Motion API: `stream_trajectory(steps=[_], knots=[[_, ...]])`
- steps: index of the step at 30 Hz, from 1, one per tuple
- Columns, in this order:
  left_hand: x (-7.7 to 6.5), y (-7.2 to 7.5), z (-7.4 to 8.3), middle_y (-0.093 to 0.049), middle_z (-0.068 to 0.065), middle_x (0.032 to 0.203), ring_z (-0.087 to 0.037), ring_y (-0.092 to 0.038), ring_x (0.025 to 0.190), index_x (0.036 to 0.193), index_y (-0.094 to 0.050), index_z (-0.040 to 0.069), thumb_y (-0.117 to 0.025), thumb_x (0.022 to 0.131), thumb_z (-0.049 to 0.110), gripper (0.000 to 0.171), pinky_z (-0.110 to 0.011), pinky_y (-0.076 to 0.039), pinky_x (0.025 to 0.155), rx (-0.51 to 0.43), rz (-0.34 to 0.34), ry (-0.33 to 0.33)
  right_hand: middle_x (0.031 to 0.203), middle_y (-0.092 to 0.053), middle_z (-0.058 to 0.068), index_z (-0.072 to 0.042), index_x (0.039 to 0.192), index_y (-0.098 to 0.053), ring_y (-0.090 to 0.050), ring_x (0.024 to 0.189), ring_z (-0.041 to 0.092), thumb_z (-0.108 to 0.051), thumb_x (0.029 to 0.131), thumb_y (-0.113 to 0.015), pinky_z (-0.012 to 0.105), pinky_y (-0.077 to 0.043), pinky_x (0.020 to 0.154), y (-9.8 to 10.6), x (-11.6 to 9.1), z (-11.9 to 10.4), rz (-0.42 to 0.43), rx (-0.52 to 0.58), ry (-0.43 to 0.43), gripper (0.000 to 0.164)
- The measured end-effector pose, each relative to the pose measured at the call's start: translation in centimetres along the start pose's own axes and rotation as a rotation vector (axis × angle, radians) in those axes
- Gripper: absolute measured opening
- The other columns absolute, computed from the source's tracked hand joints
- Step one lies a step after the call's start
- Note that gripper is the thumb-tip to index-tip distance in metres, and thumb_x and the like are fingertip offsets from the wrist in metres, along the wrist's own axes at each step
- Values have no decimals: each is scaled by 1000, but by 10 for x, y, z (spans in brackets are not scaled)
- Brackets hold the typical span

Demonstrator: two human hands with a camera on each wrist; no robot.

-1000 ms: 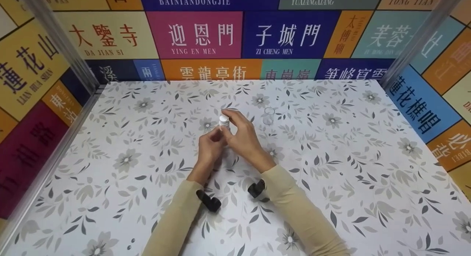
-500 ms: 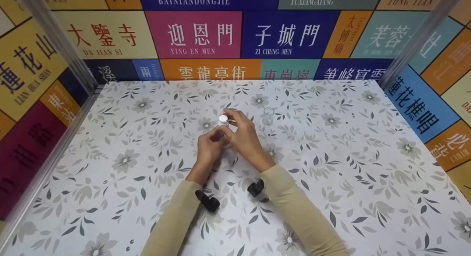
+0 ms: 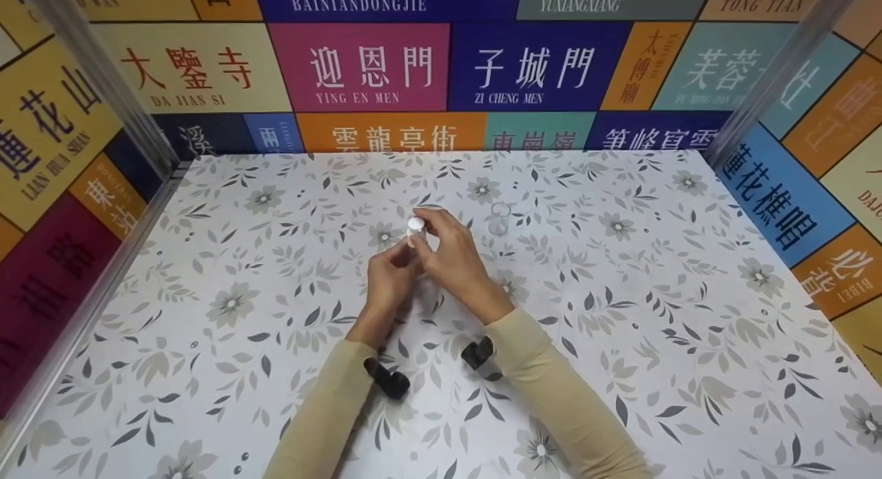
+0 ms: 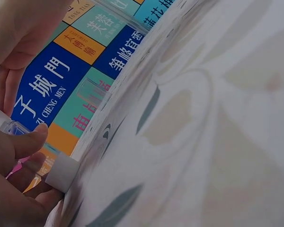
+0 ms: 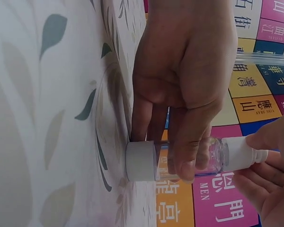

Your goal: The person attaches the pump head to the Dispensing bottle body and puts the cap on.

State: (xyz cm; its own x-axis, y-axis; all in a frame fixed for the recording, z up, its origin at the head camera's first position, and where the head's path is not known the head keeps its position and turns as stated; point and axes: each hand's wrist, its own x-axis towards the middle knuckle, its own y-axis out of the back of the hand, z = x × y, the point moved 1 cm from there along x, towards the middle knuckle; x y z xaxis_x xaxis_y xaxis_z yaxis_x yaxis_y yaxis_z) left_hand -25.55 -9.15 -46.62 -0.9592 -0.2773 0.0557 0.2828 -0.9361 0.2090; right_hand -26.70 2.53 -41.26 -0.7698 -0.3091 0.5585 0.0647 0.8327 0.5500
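Observation:
A small clear bottle (image 5: 212, 164) stands upright on the table, with a white base (image 5: 140, 161) and a white top (image 3: 415, 225). My left hand (image 3: 388, 279) grips its clear body, thumb and fingers on opposite sides, as the right wrist view shows. My right hand (image 3: 456, 258) pinches the white top (image 5: 238, 153) between thumb and fingers. In the left wrist view, the left hand (image 4: 14, 175) covers much of the body and the base (image 4: 62, 172) meets the table. A clear, hollow cap-like piece (image 3: 499, 220) lies to the right of the hands.
The table (image 3: 620, 341) wears a white cover with grey leaves and flowers. Panels with coloured name blocks (image 3: 362, 67) rise along its back and both sides. Black wrist devices (image 3: 387, 379) sit at both cuffs.
My right hand's fingers shift slightly round the white top. The left hand keeps its grip on the bottle, and the head view drifts a little.

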Motion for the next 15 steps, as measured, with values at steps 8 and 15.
stream_trajectory(steps=[8,15], knots=[[0,1,-1,-75,-20,112,-29,-71,105,124,-69,4,-73,82,-1,43,-38,-57,95,20,17,-14,116,-67,16,2,124,-62,-68,107,27,-10,91,-72,30,-56,97,-1,0,0,38,5,-37,36],[1,1,-1,-75,-18,114,-28,-71,105,128,-67,6,-74,84,1,45,-37,-56,95,28,-2,27,118,-67,16,0,123,-63,-67,111,28,-17,93,-69,30,-54,100,-1,1,-2,106,0,-19,35]])
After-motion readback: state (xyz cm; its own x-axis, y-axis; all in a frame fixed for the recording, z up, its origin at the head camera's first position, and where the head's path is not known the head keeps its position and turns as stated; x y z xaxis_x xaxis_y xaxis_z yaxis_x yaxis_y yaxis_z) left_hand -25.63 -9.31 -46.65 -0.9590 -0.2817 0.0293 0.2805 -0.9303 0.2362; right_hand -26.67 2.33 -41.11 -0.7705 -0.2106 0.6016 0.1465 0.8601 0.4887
